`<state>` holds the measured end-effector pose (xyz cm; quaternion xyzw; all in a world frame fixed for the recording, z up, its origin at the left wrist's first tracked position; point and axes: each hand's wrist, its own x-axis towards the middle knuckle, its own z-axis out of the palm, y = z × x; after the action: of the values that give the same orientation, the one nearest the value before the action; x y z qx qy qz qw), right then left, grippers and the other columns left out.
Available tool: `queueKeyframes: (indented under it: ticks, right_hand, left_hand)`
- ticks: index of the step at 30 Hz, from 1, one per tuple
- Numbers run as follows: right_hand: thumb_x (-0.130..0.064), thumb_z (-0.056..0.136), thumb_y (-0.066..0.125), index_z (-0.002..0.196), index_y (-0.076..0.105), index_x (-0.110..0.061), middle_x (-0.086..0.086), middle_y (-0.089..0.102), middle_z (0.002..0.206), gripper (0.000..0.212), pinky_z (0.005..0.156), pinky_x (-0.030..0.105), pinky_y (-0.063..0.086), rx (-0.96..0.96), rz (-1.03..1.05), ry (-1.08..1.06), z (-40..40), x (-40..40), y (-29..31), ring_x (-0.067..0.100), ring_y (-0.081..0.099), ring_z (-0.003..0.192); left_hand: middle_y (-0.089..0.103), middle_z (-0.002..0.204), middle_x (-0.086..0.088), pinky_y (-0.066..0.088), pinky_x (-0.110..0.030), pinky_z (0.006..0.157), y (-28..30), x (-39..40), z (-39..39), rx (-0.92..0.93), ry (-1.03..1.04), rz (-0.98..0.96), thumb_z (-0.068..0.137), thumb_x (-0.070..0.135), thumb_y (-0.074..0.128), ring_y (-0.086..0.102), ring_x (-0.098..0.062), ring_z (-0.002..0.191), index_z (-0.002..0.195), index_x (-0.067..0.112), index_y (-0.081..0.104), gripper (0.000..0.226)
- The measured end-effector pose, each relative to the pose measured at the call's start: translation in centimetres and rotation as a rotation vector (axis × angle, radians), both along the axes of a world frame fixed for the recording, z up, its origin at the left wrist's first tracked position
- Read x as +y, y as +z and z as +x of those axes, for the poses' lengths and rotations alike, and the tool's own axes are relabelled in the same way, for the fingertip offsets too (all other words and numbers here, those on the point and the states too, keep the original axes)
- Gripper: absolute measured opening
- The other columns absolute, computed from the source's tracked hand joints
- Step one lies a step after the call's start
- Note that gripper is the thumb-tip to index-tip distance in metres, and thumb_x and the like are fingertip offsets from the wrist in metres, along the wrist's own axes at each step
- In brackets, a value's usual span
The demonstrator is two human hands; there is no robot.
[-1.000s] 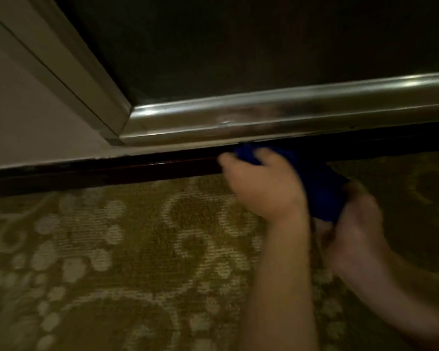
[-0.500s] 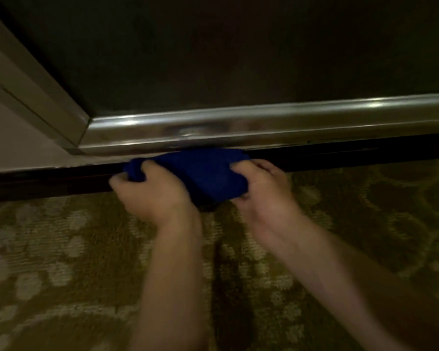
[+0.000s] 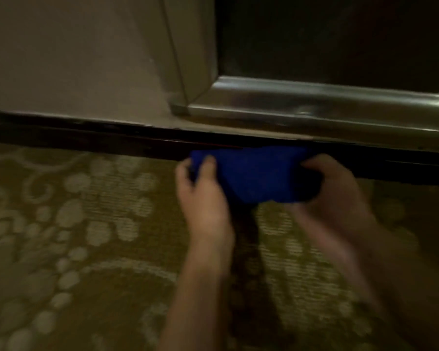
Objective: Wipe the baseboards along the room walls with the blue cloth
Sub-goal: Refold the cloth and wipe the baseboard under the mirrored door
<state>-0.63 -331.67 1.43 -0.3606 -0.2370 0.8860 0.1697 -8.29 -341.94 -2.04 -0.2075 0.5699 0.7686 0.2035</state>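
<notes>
The blue cloth [image 3: 254, 173] is bunched between both hands and its top edge lies against the dark baseboard [image 3: 86, 138], which runs along the bottom of the wall. My left hand [image 3: 200, 191] grips the cloth's left end with fingers curled over it. My right hand [image 3: 337, 188], blurred by motion, grips the right end. Part of the cloth is hidden inside both palms.
A shiny metal frame rail [image 3: 314, 105] runs above the baseboard on the right, under a dark panel [image 3: 340, 34]. A beige wall [image 3: 74, 54] fills the upper left. Patterned olive carpet [image 3: 86, 249] covers the floor below the baseboard.
Both hands have slid the cloth left along the baseboard, toward the frame's corner. The right hand went from the cloth's lower end to its right end, spreading it between the hands.
</notes>
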Motion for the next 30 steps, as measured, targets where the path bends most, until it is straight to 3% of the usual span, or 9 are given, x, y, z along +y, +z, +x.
queueKeyframes:
  ticks: [5,9,11,14,19,22,24,26,30]
  right_hand:
    - [-0.005,0.090,0.056,0.126,0.063,-0.012,0.012,0.074,0.113,0.036,0.081,0.037,0.059,-0.094,-0.167,0.249,-9.2,-8.2,-2.5,0.027,0.072,0.101]
    - [0.000,0.087,0.064,0.131,0.057,-0.017,0.012,0.067,0.123,0.047,0.089,0.044,0.058,-0.116,-0.174,0.276,-12.6,-10.6,-2.6,0.028,0.067,0.107]
    - [0.001,0.086,0.066,0.127,0.058,-0.016,0.013,0.067,0.122,0.045,0.089,0.045,0.059,-0.157,-0.169,0.237,-12.2,-10.1,-2.7,0.029,0.067,0.107]
    - [-0.003,0.086,0.060,0.118,0.064,-0.011,0.016,0.072,0.115,0.033,0.085,0.043,0.059,-0.147,-0.191,0.163,-8.8,-7.6,-2.4,0.031,0.071,0.100]
    - [-0.004,0.073,0.057,0.128,0.060,-0.011,0.017,0.070,0.120,0.056,0.078,0.038,0.061,-0.018,-0.251,-0.089,-2.4,-3.0,-1.7,0.032,0.072,0.100]
    - [-0.002,0.088,0.054,0.116,0.062,-0.007,0.020,0.071,0.113,0.029,0.091,0.043,0.056,-0.026,-0.281,0.051,-3.8,-4.3,-1.0,0.036,0.069,0.106]
    - [-0.001,0.091,0.056,0.124,0.059,-0.008,0.018,0.068,0.121,0.034,0.090,0.046,0.058,-0.050,-0.198,0.135,-5.6,-5.0,-1.0,0.035,0.067,0.110]
    - [-0.001,0.089,0.060,0.130,0.055,-0.011,0.016,0.065,0.127,0.043,0.088,0.046,0.059,-0.120,-0.114,0.114,-5.6,-4.2,-1.4,0.032,0.066,0.111]
    - [-0.008,0.088,0.057,0.133,0.055,-0.003,0.017,0.065,0.125,0.046,0.095,0.045,0.054,-0.123,-0.082,-0.065,0.8,0.2,-2.2,0.032,0.066,0.109]
  left_hand:
    - [0.068,0.129,-0.009,0.060,-0.040,0.078,-0.5,-9.4,-10.1,0.009,0.081,0.019,0.081,0.035,0.066,0.069,-0.028,0.113,0.137,0.015,0.055,0.060]
    - [0.064,0.133,-0.008,0.058,-0.036,0.079,-0.8,-10.7,-14.1,0.016,0.134,-0.037,0.098,0.033,0.050,0.067,-0.024,0.110,0.138,0.013,0.055,0.045]
    - [0.066,0.129,-0.005,0.061,-0.041,0.078,-0.7,-9.6,-13.9,0.053,0.223,-0.089,0.091,0.034,0.060,0.068,-0.024,0.109,0.124,0.023,0.061,0.035]
    - [0.066,0.114,0.001,0.055,-0.045,0.097,0.2,-6.9,-10.3,0.105,0.239,-0.286,0.091,0.026,0.065,0.065,-0.021,0.110,0.101,0.032,0.057,0.014]
    - [0.067,0.107,0.005,0.053,-0.026,0.079,1.2,-3.4,-4.1,0.105,-0.059,-0.124,0.095,0.022,0.064,0.066,-0.011,0.098,0.104,0.027,0.064,0.010]
    - [0.069,0.113,0.002,0.057,-0.039,0.090,1.4,-4.8,-6.6,0.107,0.082,-0.123,0.092,0.026,0.065,0.068,-0.016,0.103,0.110,0.029,0.062,0.019]
    - [0.071,0.120,0.000,0.058,-0.047,0.092,0.7,-6.2,-8.0,0.082,0.129,-0.058,0.090,0.030,0.063,0.070,-0.021,0.108,0.126,0.028,0.059,0.036]
    - [0.071,0.124,0.002,0.059,-0.043,0.087,0.5,-5.9,-7.2,0.028,0.081,0.013,0.092,0.034,0.060,0.070,-0.021,0.112,0.132,0.029,0.057,0.041]
    - [0.072,0.122,-0.003,0.055,-0.039,0.097,0.8,-1.5,-0.7,-0.121,-0.134,0.141,0.100,0.019,0.055,0.068,-0.022,0.115,0.123,0.024,0.061,0.025]
